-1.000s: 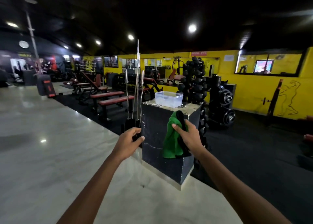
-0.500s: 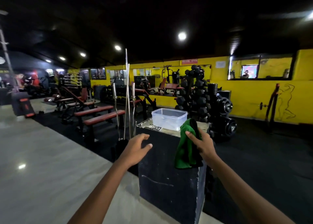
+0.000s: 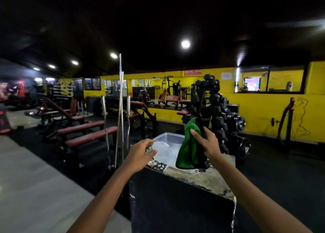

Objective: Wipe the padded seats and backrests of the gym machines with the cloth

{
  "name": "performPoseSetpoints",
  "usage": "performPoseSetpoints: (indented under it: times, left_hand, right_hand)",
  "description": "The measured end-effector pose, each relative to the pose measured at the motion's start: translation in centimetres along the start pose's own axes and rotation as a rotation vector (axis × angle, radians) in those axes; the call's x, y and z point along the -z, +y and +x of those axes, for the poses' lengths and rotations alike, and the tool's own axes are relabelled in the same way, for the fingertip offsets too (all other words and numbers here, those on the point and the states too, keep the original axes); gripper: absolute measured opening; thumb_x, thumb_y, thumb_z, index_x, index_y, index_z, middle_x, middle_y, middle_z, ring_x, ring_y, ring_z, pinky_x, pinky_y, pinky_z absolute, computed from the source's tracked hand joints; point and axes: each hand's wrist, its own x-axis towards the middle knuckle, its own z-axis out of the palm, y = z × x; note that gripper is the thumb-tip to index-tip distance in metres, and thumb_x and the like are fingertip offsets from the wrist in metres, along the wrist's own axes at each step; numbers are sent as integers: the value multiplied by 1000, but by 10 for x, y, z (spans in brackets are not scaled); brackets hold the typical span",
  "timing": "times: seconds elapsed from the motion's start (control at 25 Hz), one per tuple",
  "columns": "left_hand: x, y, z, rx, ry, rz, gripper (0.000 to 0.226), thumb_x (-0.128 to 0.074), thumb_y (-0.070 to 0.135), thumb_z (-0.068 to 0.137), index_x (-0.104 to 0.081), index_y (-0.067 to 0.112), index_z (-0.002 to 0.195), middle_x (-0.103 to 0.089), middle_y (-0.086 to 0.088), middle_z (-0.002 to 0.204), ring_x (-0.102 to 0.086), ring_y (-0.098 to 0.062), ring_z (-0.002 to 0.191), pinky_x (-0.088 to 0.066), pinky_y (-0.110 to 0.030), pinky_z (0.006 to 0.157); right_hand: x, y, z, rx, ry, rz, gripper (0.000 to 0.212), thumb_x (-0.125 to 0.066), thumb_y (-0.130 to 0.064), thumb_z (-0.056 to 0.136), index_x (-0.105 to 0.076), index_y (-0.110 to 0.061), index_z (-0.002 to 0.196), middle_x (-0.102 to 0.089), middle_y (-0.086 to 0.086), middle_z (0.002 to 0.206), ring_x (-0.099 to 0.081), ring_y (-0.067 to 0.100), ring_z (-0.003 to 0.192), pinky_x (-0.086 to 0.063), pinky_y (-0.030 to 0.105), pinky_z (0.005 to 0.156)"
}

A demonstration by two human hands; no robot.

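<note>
Right hand gripping green cloth above tub, probably for wetting; left hand reaching, fingers loosely spread.

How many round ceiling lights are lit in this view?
5: one large light at the centre, and four receding leftwards. More may be hidden farther left.

A commercial gym: red padded flat benches stand on black rubber flooring, upright barbells sit in a holder, a dumbbell tree and weight plates stand before yellow walls with long mirrors.
</note>
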Motion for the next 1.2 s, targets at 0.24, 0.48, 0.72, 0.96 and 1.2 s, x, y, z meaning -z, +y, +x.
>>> performPoseSetpoints:
  times: [0.24, 0.48, 0.72, 0.96, 1.2]
  left_hand:
    - [-46, -74, 150, -34, -39, -91, 36, -64, 19, 90, -57, 8, 123, -61, -1, 111, -54, -11, 104, -43, -24, 86]
    - [-85, -109, 299, -129, -241, -264, 41, -64, 30, 90, -56, 14, 126, -62, 1, 119, -58, -12, 110, -47, -32, 97]
    - [-150, -129, 376, -186, -469, -306, 39, -69, 21, 86, -58, 12, 122, -67, -6, 113, -63, -16, 106, -51, -35, 92]
    - [-189, -156, 407, -69, -412, -258, 20, -53, 10, 91, -62, 8, 109, -67, -14, 105, -62, -25, 100, -45, -27, 76]
    - [-196, -195, 415, 235, -713, -365, 27, -37, -6, 92, -54, 15, 87, -57, -7, 74, -53, -15, 61, -44, -24, 55]
  right_hand:
    - [-54, 73, 119, 18, 72, -57, 19, -66, -29, 88, -62, -19, 104, -69, 3, 100, -64, 20, 96, -50, 39, 89]
    - [-101, 148, 217, -74, 223, -125, 19, -67, -25, 87, -64, -19, 104, -70, 4, 100, -65, 19, 96, -51, 37, 88]
    - [-125, 195, 265, -211, 310, -203, 23, -62, -24, 91, -62, -12, 111, -66, 4, 102, -60, 16, 96, -43, 25, 79]
    - [-126, 235, 279, -490, 243, -152, 33, -58, -43, 90, -63, -12, 101, -65, 5, 99, -61, 23, 96, -53, 45, 87]
    - [-109, 259, 284, -763, 147, -379, 19, -48, -23, 93, -54, -5, 88, -52, 11, 74, -57, 24, 56, -55, 37, 47]
